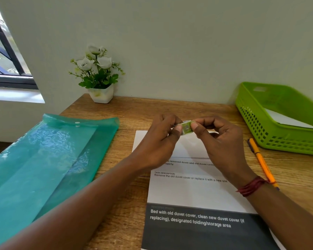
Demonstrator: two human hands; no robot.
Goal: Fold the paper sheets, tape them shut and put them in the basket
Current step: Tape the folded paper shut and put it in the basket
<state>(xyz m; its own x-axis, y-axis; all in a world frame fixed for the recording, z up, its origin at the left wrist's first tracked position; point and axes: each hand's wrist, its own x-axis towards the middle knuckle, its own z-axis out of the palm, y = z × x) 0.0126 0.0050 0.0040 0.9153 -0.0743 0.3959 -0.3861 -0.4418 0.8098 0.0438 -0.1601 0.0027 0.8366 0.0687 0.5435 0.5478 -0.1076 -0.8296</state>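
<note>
A small green tape roll [186,127] is held in the air above the desk between both hands. My left hand [161,139] pinches its left side with thumb and fingers. My right hand [219,141] pinches its right side, fingers curled. Below them lies a printed paper sheet [193,192] with its top part folded down, white back showing. The green plastic basket [271,130] stands at the right, with white paper [285,120] lying inside it.
A teal plastic folder [43,163] lies open on the left of the wooden desk [126,112]. An orange pen [262,163] lies between sheet and basket. A potted white flower [99,76] stands against the wall at the back.
</note>
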